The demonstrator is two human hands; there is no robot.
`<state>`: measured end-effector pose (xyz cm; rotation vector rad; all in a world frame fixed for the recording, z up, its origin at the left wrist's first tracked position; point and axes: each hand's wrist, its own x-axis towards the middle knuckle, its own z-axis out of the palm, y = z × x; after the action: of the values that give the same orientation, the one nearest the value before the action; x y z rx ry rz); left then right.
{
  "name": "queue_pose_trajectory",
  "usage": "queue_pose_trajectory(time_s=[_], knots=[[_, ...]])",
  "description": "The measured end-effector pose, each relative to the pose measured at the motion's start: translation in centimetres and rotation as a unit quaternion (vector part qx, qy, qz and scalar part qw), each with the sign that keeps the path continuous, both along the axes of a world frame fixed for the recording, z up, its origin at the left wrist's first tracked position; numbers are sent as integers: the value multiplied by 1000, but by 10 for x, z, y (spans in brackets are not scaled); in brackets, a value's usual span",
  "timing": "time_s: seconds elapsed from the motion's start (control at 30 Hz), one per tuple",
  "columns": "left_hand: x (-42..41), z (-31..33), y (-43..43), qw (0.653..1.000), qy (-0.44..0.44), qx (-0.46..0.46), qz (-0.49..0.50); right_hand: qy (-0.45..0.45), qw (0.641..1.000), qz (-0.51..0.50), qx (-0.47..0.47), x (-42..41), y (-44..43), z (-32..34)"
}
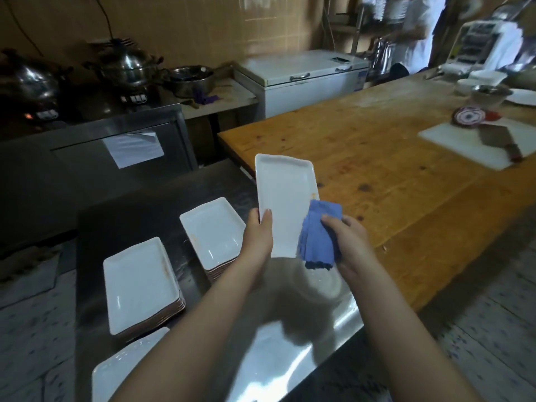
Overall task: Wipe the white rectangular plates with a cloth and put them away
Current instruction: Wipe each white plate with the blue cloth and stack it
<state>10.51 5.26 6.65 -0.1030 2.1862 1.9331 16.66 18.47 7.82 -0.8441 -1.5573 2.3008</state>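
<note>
- The plate (282, 195) in hand is white and rectangular. It is held in the air, face up and tipped toward the camera, above the far right corner of the steel counter (290, 358), where the counter meets the wooden table (377, 158).
- Its long axis runs away from the person. The far short end is raised and leans slightly left, and the near short end sits low between the hands.
- The left hand (258, 236) grips the left long edge, thumb on the face and fingers hidden behind.
- The right hand (348, 242) is curled round a folded blue cloth (319, 236) and presses it on the plate's near right part. A small orange fleck shows on the right rim just beyond the cloth.
- Progress, as a judgement: this plate is mid-wipe and not yet clean.
- On the counter's left half stand a far stack (213, 230) and a middle stack (139, 282), both with brownish smears on the top plates' rims, so they probably still need wiping.
- A nearest plate (116, 369) lies at the counter's near left corner. I cannot tell whether it has been wiped.
- No place for putting plates away is evident.
- Toward the table's far right lie a white cutting board (464, 146), a cleaver (499, 140) and a halved red onion (469, 115).
</note>
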Motion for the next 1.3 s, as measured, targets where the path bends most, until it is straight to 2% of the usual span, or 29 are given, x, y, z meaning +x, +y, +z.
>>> queue_pose_trajectory(time_s=[0.1, 0.27, 0.37, 0.5, 0.63, 0.7, 0.73, 0.8, 0.83, 0.87, 0.9, 1.0, 1.13, 1.3], knots=[[6, 6, -21, 984, -124, 114, 49, 3, 998, 61, 8, -2, -18, 14], [22, 5, -81, 956, -177, 205, 110, -37, 979, 198, 39, -9, -79, 31], [31, 7, -122, 956, -171, 192, 141, -63, 955, 280, 73, -14, -126, 36], [46, 11, -176, 958, -156, 138, 198, -23, 903, 326, 279, -18, -186, 35], [67, 17, -226, 947, -120, 148, 260, 50, 804, 324, 496, -18, -239, 33], [79, 21, -246, 941, -110, 153, 281, 92, 739, 304, 594, -14, -259, 31], [85, 23, -255, 939, -107, 150, 291, 122, 688, 296, 651, -11, -268, 30], [96, 28, -271, 933, -95, 151, 314, 184, 563, 325, 738, -8, -283, 27], [101, 30, -277, 929, -89, 156, 322, 207, 516, 362, 748, -6, -291, 26], [105, 32, -283, 927, -84, 159, 330, 215, 489, 404, 743, -3, -300, 24], [110, 35, -287, 924, -82, 160, 337, 215, 479, 436, 731, 2, -310, 22], [123, 40, -294, 914, -76, 168, 362, 231, 485, 470, 700, 13, -341, 20], [136, 43, -299, 910, -63, 181, 367, 238, 444, 421, 754, -10, -367, 32], [141, 54, -307, 908, -61, 182, 372, 165, 463, 403, 773, -24, -359, 39]])
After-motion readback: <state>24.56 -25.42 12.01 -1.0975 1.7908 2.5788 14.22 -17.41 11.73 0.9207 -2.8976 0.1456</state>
